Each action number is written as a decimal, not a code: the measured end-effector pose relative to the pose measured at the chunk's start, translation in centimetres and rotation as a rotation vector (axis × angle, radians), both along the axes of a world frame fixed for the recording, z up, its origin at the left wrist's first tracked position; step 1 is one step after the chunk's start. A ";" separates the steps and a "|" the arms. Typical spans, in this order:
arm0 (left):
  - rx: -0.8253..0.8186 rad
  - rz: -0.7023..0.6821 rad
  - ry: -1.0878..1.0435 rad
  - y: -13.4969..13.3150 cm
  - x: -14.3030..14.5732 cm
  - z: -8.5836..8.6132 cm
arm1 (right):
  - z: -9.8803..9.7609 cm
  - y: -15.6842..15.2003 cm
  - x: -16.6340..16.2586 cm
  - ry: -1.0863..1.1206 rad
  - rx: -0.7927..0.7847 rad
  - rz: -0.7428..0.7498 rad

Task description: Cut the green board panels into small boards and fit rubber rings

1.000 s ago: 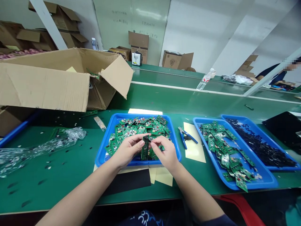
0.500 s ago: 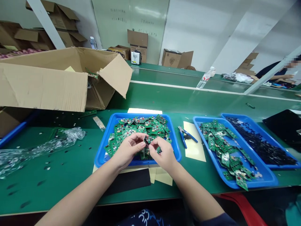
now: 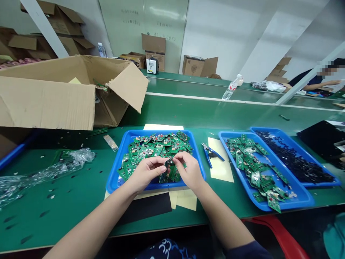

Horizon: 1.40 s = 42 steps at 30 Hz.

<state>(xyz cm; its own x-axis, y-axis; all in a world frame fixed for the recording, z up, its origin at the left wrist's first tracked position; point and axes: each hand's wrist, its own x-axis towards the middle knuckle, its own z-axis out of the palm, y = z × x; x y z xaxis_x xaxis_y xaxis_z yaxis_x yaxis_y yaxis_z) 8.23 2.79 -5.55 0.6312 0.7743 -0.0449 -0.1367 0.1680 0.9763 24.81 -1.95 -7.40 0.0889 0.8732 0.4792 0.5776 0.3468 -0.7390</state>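
My left hand (image 3: 147, 172) and my right hand (image 3: 188, 171) meet over the near edge of a blue tray (image 3: 114, 180) heaped with small green circuit boards (image 3: 159, 144). Both hands pinch a small dark part (image 3: 169, 162) between their fingertips, with a green circuit board (image 3: 168, 174) just beneath it. Both sets of fingers are curled closed around it.
A second blue tray (image 3: 293, 205) of green boards and a third blue tray (image 3: 318, 183) of small black parts lie to the right. Blue-handled cutters (image 3: 211, 155) rest on yellow paper between trays. An open cardboard box (image 3: 54, 97) and crumpled plastic wrap (image 3: 40, 172) are at the left. A person sits at the far right.
The upright green board seen a second ago has dropped lower; my fingertips have closed together on the small dark part. The view has shifted slightly.
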 end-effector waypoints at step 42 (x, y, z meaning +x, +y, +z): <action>1.206 0.278 0.306 1.1 -1.0 -1.0 | 0.7 0.0 -0.7 0.806 -0.578 0.382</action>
